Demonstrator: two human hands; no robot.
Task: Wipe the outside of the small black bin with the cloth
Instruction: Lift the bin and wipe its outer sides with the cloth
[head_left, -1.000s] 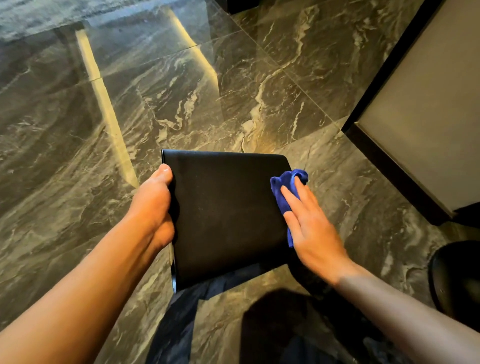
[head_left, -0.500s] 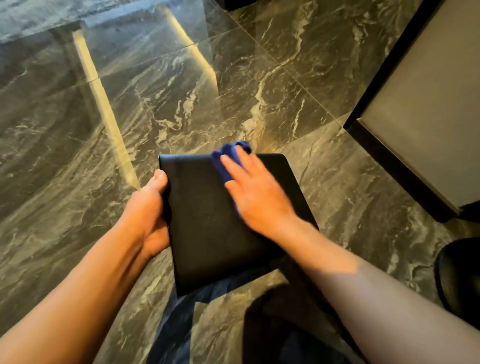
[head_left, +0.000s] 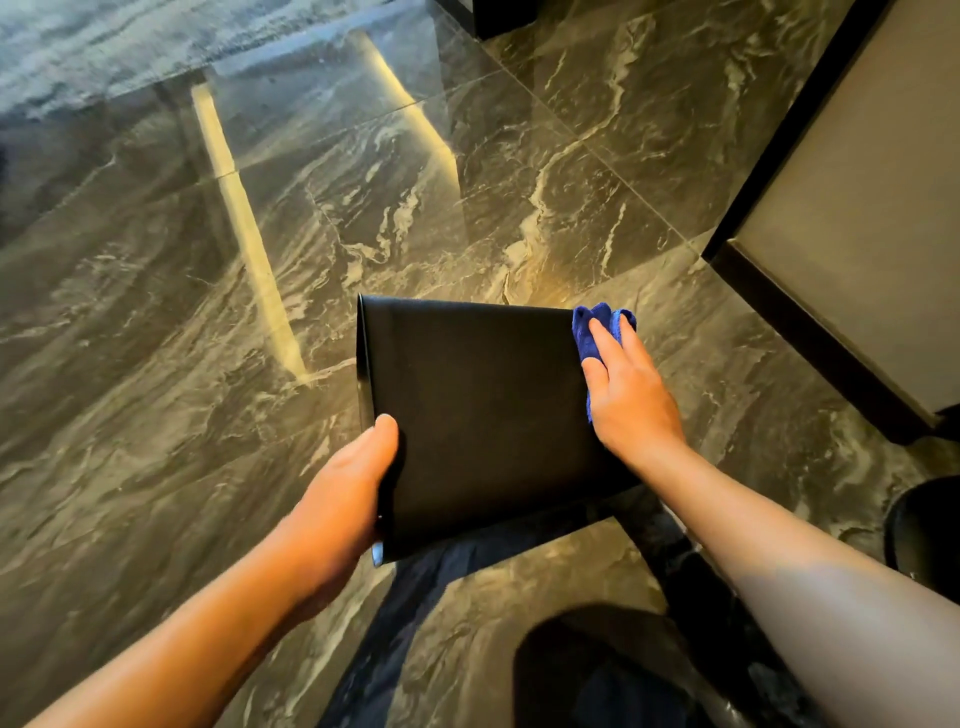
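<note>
The small black bin (head_left: 483, 410) is held tilted above the marble floor, one flat matte side facing me. My left hand (head_left: 348, 493) grips its near left edge, thumb on the facing side. My right hand (head_left: 628, 389) lies flat on the bin's right edge and presses a blue cloth (head_left: 597, 327) against the far right corner. Most of the cloth is hidden under my fingers and palm.
Glossy dark marble floor (head_left: 260, 364) lies all around, with bright light streaks. A grey panel with a black frame (head_left: 852, 234) stands at the right. A dark round object (head_left: 924, 530) sits at the right edge. My dark-clothed legs (head_left: 597, 675) are below the bin.
My right hand with the cloth slid from the bin's top middle back to its right edge. My left hand shifted down the left edge toward me.
</note>
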